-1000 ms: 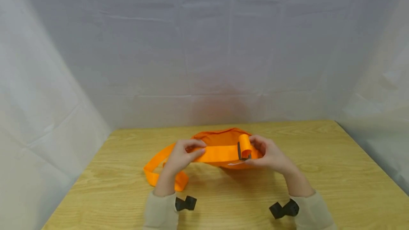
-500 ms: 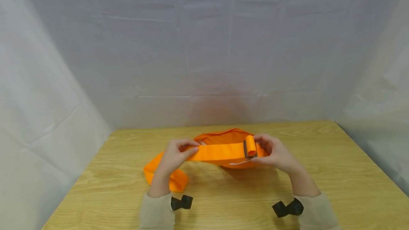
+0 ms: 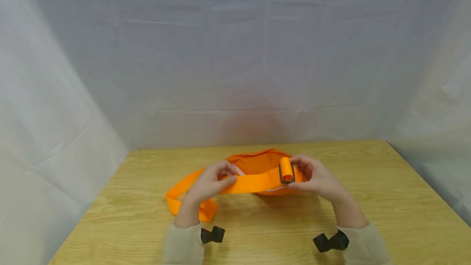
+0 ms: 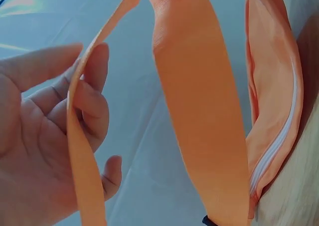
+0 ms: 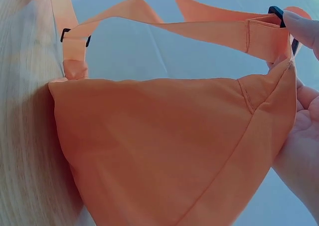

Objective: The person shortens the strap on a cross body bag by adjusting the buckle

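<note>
An orange shoulder bag (image 3: 259, 162) stands on the table with its strap (image 3: 254, 184) stretched across its front. My left hand (image 3: 207, 183) holds the strap between thumb and fingers; in the left wrist view the webbing crosses the fingers of that hand (image 4: 55, 101). At the other end, my right hand (image 3: 319, 179) pinches the black slider buckle (image 5: 275, 10), where the strap makes a small upright loop (image 3: 285, 167). The fingers behind the bag's corner are partly hidden. A white zip (image 4: 274, 156) shows along the bag's edge.
Slack strap (image 3: 176, 191) lies looped on the wooden table (image 3: 368, 199), left of the bag. A second black slider (image 5: 65, 35) sits near the bag's other corner. White sheeting (image 3: 257, 52) stands behind and on both sides.
Both hands first shifted apart, pulling the strap straighter. Since then the left hand has come back right, and the strap now sags slightly. The buckle has ended slightly farther right.
</note>
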`<state>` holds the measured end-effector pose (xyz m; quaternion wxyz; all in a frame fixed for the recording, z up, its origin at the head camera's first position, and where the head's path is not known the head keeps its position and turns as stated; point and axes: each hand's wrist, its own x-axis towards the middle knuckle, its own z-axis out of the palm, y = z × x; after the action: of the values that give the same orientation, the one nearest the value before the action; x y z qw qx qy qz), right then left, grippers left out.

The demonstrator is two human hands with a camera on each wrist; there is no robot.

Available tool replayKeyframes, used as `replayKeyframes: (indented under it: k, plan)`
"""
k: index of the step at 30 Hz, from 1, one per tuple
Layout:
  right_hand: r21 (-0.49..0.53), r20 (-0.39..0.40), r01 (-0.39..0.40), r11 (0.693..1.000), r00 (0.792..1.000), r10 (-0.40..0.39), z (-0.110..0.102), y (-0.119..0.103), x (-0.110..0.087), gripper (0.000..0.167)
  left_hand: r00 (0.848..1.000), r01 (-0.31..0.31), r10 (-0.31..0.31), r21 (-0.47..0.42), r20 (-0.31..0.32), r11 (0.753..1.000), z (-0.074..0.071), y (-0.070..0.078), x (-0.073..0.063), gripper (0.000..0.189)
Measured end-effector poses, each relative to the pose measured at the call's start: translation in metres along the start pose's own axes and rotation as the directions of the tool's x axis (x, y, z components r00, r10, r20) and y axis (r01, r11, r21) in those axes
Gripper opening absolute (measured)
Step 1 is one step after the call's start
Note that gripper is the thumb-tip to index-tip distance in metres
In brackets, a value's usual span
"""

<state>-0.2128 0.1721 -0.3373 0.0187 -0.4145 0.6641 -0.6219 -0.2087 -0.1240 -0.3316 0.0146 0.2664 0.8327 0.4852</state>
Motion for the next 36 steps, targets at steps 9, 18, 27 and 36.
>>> replayKeyframes:
  k: [9, 18, 27, 36]
  plan:
    - [-0.019, 0.012, 0.001, 1.0, 1.0, -0.001, 0.004, 0.0, 0.001, 0.041, 0.995, 0.006, -0.012, 0.058, 0.096, 0.998, 0.016, 0.001, 0.007, 0.021]
    - [0.01, 0.047, -0.004, 1.0, 0.999, 0.004, 0.012, -0.001, 0.006, 0.04, 0.998, -0.044, 0.04, 0.073, 0.051, 0.996, 0.028, 0.01, 0.009, 0.025]
    - [0.012, 0.06, 0.011, 1.0, 0.998, -0.012, 0.015, 0.001, 0.007, 0.04, 1.0, -0.028, 0.028, -0.022, -0.006, 0.999, 0.033, 0.015, 0.009, 0.024]
    - [0.01, 0.061, 0.03, 0.999, 0.998, -0.031, 0.012, 0.001, 0.006, 0.04, 0.996, -0.081, 0.079, -0.036, -0.051, 0.996, 0.026, 0.033, 0.003, 0.017]
